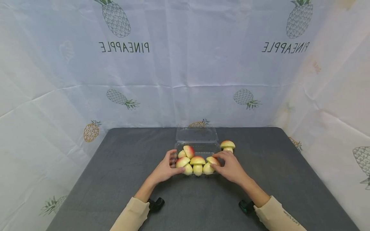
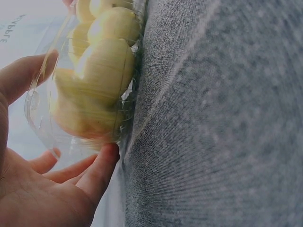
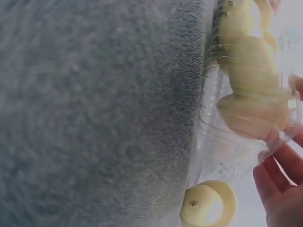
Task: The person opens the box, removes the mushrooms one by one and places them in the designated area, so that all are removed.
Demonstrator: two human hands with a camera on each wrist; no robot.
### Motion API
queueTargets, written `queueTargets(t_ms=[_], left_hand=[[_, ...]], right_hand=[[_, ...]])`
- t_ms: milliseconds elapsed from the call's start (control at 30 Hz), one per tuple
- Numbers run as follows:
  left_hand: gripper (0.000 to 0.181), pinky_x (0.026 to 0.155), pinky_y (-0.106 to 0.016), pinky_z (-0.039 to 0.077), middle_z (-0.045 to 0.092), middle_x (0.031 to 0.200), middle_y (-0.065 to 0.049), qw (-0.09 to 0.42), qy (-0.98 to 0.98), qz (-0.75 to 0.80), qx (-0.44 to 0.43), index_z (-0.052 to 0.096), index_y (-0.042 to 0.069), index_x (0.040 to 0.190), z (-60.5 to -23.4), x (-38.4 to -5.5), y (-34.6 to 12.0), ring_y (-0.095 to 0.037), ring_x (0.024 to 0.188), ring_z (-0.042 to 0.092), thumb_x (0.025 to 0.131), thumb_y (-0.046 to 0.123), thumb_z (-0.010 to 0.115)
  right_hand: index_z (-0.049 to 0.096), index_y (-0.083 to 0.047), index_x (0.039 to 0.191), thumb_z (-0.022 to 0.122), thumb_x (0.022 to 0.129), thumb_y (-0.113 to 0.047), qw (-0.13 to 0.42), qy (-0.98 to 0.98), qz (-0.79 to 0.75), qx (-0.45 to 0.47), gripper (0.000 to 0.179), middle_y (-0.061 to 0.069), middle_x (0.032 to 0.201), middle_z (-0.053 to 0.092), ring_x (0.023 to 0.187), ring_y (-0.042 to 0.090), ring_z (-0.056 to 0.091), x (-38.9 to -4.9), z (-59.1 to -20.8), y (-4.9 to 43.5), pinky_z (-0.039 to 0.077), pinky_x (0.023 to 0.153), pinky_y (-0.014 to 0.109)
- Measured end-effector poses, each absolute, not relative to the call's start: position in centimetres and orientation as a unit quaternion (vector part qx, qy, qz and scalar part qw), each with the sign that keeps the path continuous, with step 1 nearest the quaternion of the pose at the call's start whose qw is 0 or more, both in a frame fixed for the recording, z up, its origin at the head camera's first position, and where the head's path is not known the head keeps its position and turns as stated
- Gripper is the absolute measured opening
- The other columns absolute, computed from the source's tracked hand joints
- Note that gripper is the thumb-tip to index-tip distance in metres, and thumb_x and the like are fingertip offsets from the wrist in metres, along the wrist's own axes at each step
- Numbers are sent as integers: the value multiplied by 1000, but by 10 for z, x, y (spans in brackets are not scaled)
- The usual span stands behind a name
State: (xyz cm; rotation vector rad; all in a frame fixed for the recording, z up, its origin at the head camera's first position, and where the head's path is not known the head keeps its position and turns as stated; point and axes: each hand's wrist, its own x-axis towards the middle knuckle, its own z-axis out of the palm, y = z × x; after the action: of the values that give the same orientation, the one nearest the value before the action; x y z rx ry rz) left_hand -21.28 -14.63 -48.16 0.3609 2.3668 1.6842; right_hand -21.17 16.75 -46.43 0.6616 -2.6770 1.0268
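A clear plastic clamshell box (image 1: 199, 147) stands on the table with its lid (image 1: 196, 134) folded open at the back. Several toy mushrooms with yellow stems and red-yellow caps lie inside; three form the front row, the middle one (image 1: 198, 165) with its cap toward the back. My left hand (image 1: 163, 168) grips the box's left end, thumb over the front rim and fingers along the side wall. At the right end, my right hand (image 1: 231, 166) has its thumb and index finger around the cap of the right mushroom (image 1: 208, 167), while other fingers (image 3: 267, 187) lie outside the box's corner.
Another mushroom (image 1: 227, 145) stands on the table just right of the box, behind my right hand. The dark grey table (image 1: 133, 150) is bordered by a white pineapple-print curtain (image 1: 185, 64) at the back and sides.
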Motion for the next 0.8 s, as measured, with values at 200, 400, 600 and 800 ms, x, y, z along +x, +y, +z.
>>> queueTargets(t_ms=[200, 400, 600, 800], left_hand=[[92, 104, -53, 47, 40, 153, -22, 105, 806, 570, 120, 24, 8, 159, -483, -213, -147, -38, 135, 47, 89, 26, 82], [91, 105, -53, 47, 41, 152, -21, 104, 807, 570, 117, 25, 8, 159, -483, -214, -146, -37, 135, 48, 90, 26, 81], [92, 105, -54, 46, 40, 152, -22, 104, 808, 568, 117, 24, 8, 159, -482, -213, -147, -38, 136, 47, 89, 28, 82], [93, 105, -54, 47, 40, 152, -23, 104, 809, 567, 117, 24, 7, 159, -482, -212, -147, -40, 136, 46, 89, 28, 82]], right_hand=[[73, -7, 120, 80, 90, -23, 95, -897, 370, 224, 35, 7, 118, 70, 117, 35, 59, -211, -457, 170, 48, 97, 59], [73, -8, 121, 80, 90, -20, 91, -886, 397, 223, 34, 5, 117, 69, 110, 31, 63, -210, -452, 172, 52, 92, 59], [72, -6, 121, 80, 90, -18, 88, -872, 433, 212, 34, 8, 118, 68, 103, 28, 66, -212, -448, 175, 55, 90, 55], [70, -4, 122, 79, 91, -17, 73, -859, 462, 205, 34, 10, 118, 67, 105, 33, 66, -213, -446, 178, 56, 91, 52]])
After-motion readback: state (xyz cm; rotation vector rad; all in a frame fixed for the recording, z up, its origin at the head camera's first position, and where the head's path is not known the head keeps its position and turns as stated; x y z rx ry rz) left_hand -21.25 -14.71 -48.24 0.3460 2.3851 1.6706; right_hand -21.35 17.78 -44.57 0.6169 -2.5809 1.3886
